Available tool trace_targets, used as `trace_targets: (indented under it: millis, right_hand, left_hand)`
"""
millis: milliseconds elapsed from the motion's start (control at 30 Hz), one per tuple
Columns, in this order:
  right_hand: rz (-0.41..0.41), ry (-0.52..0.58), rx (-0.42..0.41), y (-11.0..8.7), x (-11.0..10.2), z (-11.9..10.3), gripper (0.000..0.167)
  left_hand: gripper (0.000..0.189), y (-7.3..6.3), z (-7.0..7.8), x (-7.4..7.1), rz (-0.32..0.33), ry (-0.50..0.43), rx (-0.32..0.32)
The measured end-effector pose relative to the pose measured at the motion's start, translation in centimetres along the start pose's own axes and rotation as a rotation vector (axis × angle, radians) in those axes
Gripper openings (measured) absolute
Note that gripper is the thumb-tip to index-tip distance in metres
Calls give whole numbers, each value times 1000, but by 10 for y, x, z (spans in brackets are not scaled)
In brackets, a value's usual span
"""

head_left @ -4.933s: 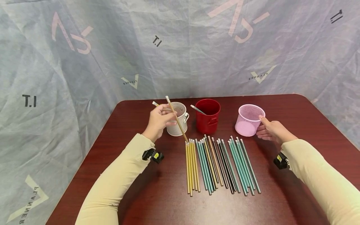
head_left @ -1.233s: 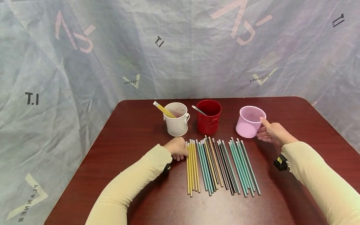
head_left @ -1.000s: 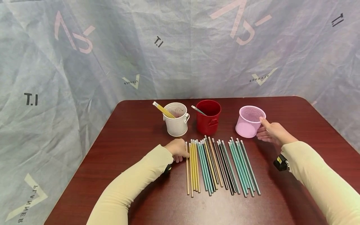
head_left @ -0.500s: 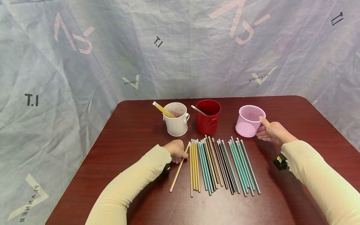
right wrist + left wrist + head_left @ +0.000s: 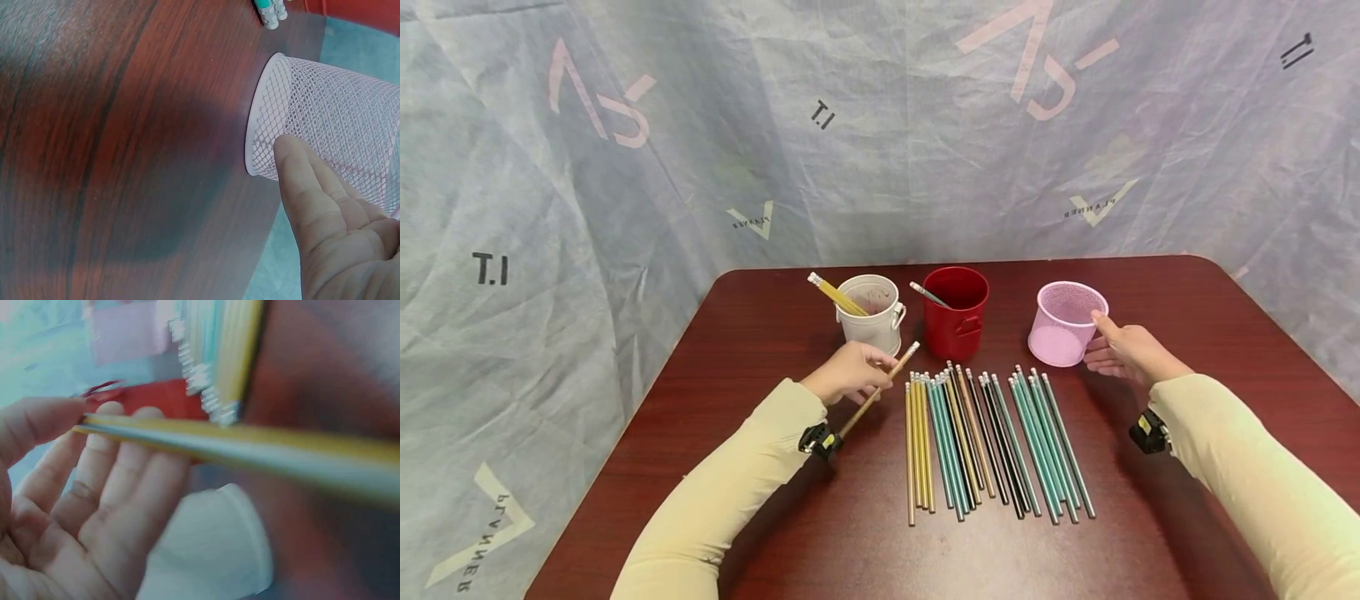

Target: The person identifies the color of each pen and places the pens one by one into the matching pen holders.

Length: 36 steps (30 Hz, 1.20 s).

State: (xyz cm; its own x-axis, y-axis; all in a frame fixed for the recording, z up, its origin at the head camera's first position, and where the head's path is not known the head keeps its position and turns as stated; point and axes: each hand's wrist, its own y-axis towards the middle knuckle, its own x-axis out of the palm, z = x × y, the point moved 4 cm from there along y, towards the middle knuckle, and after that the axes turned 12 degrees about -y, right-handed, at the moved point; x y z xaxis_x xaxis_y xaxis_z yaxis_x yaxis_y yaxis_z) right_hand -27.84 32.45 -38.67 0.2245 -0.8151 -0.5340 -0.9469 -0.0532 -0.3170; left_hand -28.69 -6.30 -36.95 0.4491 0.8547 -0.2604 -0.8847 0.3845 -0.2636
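Observation:
My left hand pinches a yellow pencil between thumb and fingertips, just in front of the white bucket. The pencil slants, its eraser end pointing up and right in the head view. Two yellow pencils lean in that bucket. At the right, my right hand rests against a pink mesh cup, thumb at the rim and straight fingers along its side. The right wrist view shows the fingers extended over the mesh. Yellow pencils lie nearest the left hand, at the left end of a row.
Between the two other containers stands a red bucket, a teal pencil leaning in it. Teal pencils, black pencils and a few of other colours continue the row on the dark red table. A grey curtain hangs behind.
My left hand has drawn one yellow pencil off the left end of the row, swung it aside and lifted it toward the white bucket. The right hand and mesh cup have stayed put.

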Motion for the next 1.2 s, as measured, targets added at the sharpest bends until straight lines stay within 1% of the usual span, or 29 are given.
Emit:
trace_targets:
  millis: [67,133,167,200,233,267,333,367,467,500,567,600,733,833,900,967,1067,1133,1200]
  right_hand:
    - [-5,-1,-3,0,1,0,84]
    - [-8,-4,-4,0,1,0,84]
    - [-9,-9,-4,0,1,1,84]
    - [-11,-11,-4,0,1,1,83]
    - [-11,-17,-3,-1,0,2,83]
    - [-12,-19,-4,-1,-1,2,83]
    - [-15,-22,-5,-2,-2,3,82]
    - [-16,-24,-7,-2,-3,3,81]
    - [-15,-23,-7,-2,-3,3,82]
    - [-15,-23,-5,-2,-3,3,82]
    - [-16,-24,-3,-2,-2,2,82]
    - [-18,-26,-2,-1,-2,2,82]
    - [-16,-28,1,0,-1,1,82]
    - [-12,-26,2,0,-2,2,82]
    - [-12,-22,0,1,-2,2,81]
    - [-14,-18,-3,1,-1,2,82]
    - [-14,-10,-4,2,0,2,81]
    - [-15,-9,-5,2,0,2,81]
    - [-15,-9,-3,3,-1,2,81]
  left_hand:
    - [33,-5,15,-11,41,103,117]
    - [32,-11,34,-23,116,241,243]
    - [32,-14,43,-29,159,305,291]
    - [32,-17,51,-35,198,350,323]
    - [32,-19,60,-40,234,364,343]
    - [33,-21,68,-46,261,351,351]
    - [33,-22,80,-54,269,257,348]
    - [33,-22,86,-58,259,200,349]
    - [32,-22,100,-65,196,1,365]
    - [32,-22,104,-67,172,-45,375]
    - [30,-21,110,-70,138,-125,407]
    - [29,-22,113,-71,132,-163,427]
    - [18,-22,120,-77,146,-283,516]
    - [17,-21,124,-81,171,-350,575]
    - [17,-20,124,-84,167,-367,587]
    - [17,-19,124,-87,150,-365,574]
    - [16,-16,120,-92,135,-356,534]
    - [17,-14,117,-95,152,-382,518]
    - [18,-10,112,-97,186,-420,508]
